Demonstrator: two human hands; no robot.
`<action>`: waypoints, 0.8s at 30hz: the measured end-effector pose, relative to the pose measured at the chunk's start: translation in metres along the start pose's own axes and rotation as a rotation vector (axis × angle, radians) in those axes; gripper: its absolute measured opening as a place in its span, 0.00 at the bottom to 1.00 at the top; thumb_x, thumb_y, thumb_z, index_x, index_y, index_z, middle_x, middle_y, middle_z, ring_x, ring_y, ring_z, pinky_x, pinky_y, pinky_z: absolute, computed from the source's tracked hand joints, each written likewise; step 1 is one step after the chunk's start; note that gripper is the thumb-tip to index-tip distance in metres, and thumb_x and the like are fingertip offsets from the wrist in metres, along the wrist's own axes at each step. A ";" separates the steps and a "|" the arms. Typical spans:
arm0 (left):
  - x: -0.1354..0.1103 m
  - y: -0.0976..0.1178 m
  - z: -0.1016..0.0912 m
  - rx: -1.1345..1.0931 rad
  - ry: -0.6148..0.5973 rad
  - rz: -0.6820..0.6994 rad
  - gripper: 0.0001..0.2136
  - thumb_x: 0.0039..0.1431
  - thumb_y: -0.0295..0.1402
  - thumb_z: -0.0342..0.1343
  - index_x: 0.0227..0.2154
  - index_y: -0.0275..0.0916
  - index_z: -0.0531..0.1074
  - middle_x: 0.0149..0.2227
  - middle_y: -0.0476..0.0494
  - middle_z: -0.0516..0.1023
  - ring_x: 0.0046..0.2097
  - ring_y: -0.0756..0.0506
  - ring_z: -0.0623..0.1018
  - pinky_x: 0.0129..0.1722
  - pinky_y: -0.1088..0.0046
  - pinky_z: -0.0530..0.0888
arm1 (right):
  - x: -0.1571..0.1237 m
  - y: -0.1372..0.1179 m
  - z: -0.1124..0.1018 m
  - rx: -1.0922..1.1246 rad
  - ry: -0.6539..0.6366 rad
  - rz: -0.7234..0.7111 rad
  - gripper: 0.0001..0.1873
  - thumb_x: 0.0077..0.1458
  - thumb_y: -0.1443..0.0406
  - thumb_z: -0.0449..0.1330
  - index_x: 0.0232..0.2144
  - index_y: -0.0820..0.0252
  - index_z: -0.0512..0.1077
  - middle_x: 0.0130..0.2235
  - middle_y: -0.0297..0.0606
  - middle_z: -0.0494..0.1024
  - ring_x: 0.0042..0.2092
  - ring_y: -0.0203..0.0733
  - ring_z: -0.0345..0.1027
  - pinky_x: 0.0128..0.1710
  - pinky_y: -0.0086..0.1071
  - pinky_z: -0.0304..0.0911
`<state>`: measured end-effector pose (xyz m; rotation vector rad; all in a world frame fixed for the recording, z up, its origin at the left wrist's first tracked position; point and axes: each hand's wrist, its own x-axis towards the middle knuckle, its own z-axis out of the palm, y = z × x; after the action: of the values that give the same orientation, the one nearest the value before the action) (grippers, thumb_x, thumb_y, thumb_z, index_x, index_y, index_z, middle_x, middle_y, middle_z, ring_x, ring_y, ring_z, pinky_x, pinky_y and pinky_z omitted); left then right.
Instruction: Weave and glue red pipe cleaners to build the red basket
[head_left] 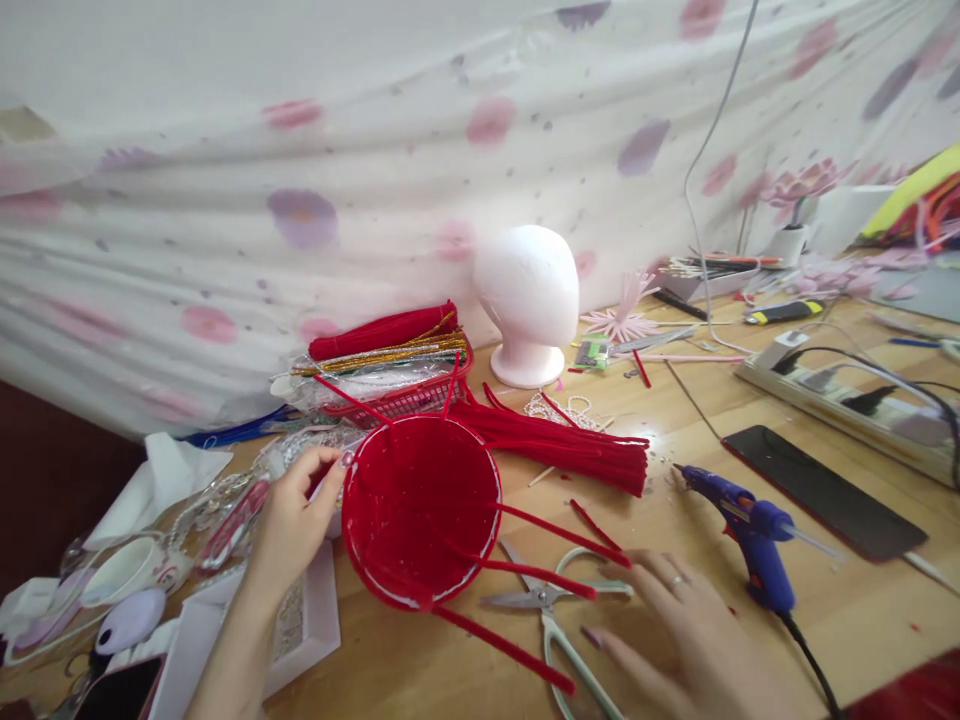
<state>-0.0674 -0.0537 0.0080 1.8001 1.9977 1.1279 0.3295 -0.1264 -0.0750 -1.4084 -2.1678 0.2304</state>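
My left hand (304,515) pinches the left rim of a hollow, bowl-shaped red pipe-cleaner piece (420,500). Its mouth faces me, a whitish line runs round the rim, and several loose red pipe cleaners (510,640) stick out of it. On the right, my right hand (675,620) hovers low over the table, thumb and fingers apart, close to the tip of one stem. Between the hands lie scissors (551,600) with pale green handles, spread open and partly under the stems. A bundle of red pipe cleaners (555,445) lies behind.
A white foam head (529,300) stands at the back beside a red basket (397,400) of craft stems. To the right are a blue glue gun (750,545), a phone (821,490) and a power strip (862,400). A white tray (319,620) sits front left.
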 end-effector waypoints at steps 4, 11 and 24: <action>-0.010 -0.001 -0.003 -0.010 0.012 -0.021 0.16 0.60 0.49 0.51 0.35 0.42 0.74 0.34 0.46 0.80 0.36 0.43 0.78 0.39 0.67 0.72 | -0.010 -0.003 0.016 -0.043 -0.204 -0.084 0.29 0.52 0.58 0.68 0.58 0.49 0.74 0.57 0.46 0.80 0.56 0.61 0.76 0.51 0.52 0.74; -0.024 0.008 -0.008 -0.005 0.021 -0.025 0.15 0.59 0.48 0.51 0.34 0.43 0.74 0.33 0.47 0.79 0.36 0.43 0.78 0.40 0.66 0.72 | -0.019 0.000 0.038 -0.128 -0.211 -0.065 0.32 0.52 0.61 0.65 0.60 0.53 0.70 0.58 0.49 0.79 0.58 0.62 0.74 0.53 0.54 0.71; -0.031 0.020 -0.009 0.132 0.096 0.030 0.10 0.53 0.45 0.53 0.26 0.45 0.68 0.29 0.48 0.78 0.32 0.43 0.77 0.36 0.67 0.70 | -0.010 -0.013 0.041 0.033 -0.126 -0.002 0.14 0.58 0.67 0.58 0.47 0.55 0.73 0.44 0.42 0.80 0.42 0.46 0.80 0.40 0.36 0.73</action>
<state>-0.0508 -0.0867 0.0176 1.8786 2.1537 1.1357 0.3002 -0.1350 -0.1076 -1.4076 -2.2557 0.3616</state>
